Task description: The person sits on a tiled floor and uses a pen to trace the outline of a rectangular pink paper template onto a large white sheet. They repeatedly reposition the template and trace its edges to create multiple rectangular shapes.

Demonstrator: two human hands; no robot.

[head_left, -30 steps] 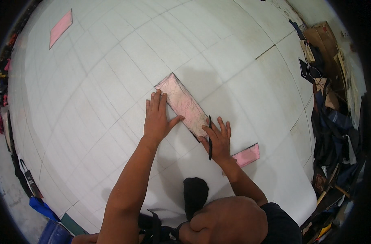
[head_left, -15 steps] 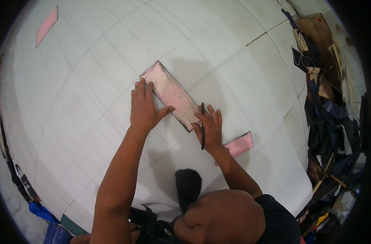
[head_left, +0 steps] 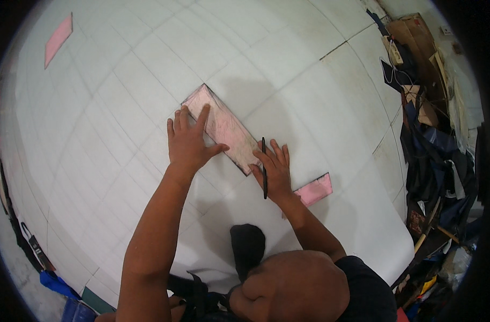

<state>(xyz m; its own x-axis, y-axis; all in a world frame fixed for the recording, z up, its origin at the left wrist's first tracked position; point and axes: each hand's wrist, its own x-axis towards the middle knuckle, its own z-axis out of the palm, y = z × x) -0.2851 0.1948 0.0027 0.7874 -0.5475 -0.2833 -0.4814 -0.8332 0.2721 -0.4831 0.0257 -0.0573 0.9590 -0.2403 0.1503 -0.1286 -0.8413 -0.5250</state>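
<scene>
A long pink rectangular piece (head_left: pixel 219 126) with dark edges and smudged streaks lies slantwise on a white sheet (head_left: pixel 148 70) crossed by thin lines. My left hand (head_left: pixel 188 146) is spread along its left side, with the index finger and thumb resting on the pink face and the other fingers near its upper left corner. At the lower right end, my right hand (head_left: pixel 276 174) touches the piece with its fingertips. A black pen (head_left: pixel 264 180) is tucked in that hand, pointing up and away from me. By my right wrist lies a smaller pink piece (head_left: pixel 316 188), partly hidden by the forearm.
Another pink slanted piece (head_left: pixel 59 41) lies at the far left. Along the right side runs a heap of dark cloth (head_left: pixel 430 161), cardboard (head_left: pixel 414 35) and cords. Blue material (head_left: pixel 57 284) sits at the lower left edge. My bent leg and dark-covered foot (head_left: pixel 247 244) are close below.
My left index finger has shifted onto the pink face, spreading away from the other fingers. The whole view has drifted slightly; the right hand keeps its place with the pen.
</scene>
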